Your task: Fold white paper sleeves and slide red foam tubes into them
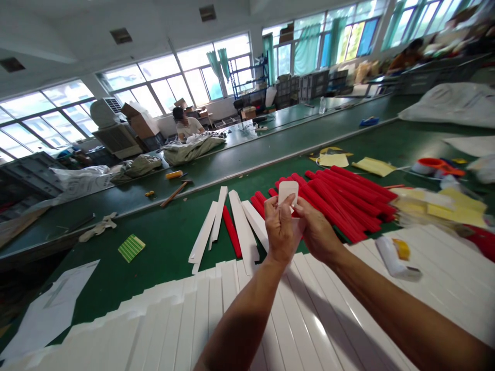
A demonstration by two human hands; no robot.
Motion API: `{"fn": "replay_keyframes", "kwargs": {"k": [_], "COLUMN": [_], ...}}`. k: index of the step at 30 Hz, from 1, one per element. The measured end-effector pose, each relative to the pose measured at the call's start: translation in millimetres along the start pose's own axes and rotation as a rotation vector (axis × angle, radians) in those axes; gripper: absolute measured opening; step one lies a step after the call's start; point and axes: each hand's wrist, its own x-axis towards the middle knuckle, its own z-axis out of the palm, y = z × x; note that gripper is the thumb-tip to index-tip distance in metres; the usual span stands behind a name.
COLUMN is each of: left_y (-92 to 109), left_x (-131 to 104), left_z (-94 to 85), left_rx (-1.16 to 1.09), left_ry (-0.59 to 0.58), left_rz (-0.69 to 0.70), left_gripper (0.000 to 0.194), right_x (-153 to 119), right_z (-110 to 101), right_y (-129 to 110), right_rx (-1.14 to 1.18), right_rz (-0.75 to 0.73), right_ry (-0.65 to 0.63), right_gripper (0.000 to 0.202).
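My left hand and my right hand are close together in front of me, fingers closed around the end of a white narrow carton. Its rounded flap sticks up above my fingertips; most of the carton is hidden by my hands. Just beyond lies a pile of red rods. To the left, several white narrow cartons rest on the green table, with one red rod among them. Beneath my forearms spreads a row of long white cartons.
A white object with a yellow part lies on the cartons at right. Yellow papers and orange-handled scissors are beyond. A glove, a green checked cloth and a paper sheet lie left. Another person sits across.
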Motion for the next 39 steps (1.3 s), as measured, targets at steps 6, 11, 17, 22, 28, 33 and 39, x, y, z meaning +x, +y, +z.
{"fn": "replay_keyframes", "kwargs": {"k": [6, 11, 17, 22, 28, 33, 39], "left_y": [6.6, -4.3, -16.2, -10.3, 11.6, 24.0, 36.4], "left_x": [9.4, 10.7, 5.2, 16.1, 28.8, 32.8, 39.8], "left_z": [-0.2, -16.6, -43.0, -69.7, -85.1, -84.0, -89.3], "left_rx": [-0.296, -0.116, 0.192, 0.463, 0.563, 0.612, 0.732], "left_ry": [0.062, 0.14, 0.067, -0.135, -0.313, -0.384, -0.529], "left_rz": [-0.212, -0.038, 0.32, 0.564, 0.556, 0.495, 0.488], "left_gripper": [0.042, 0.02, 0.045, 0.038, 0.035, 0.032, 0.032], "right_x": [8.7, 18.9, 13.7, -4.3, -11.6, -9.5, -7.5], "right_z": [12.4, 20.3, 19.9, 10.4, 14.0, 20.3, 17.4], "right_y": [3.7, 20.8, 35.5, 40.6, 35.8, 26.8, 30.9], "right_rx": [0.164, 0.251, 0.111, -0.029, -0.551, -0.599, -0.543], "right_rz": [-0.024, -0.135, -0.347, -0.24, -0.352, -0.367, -0.314], "right_ry": [0.174, 0.171, 0.155, -0.052, -0.054, -0.039, -0.096], "right_gripper": [0.028, 0.016, 0.029, 0.052, 0.072, 0.067, 0.073]}}
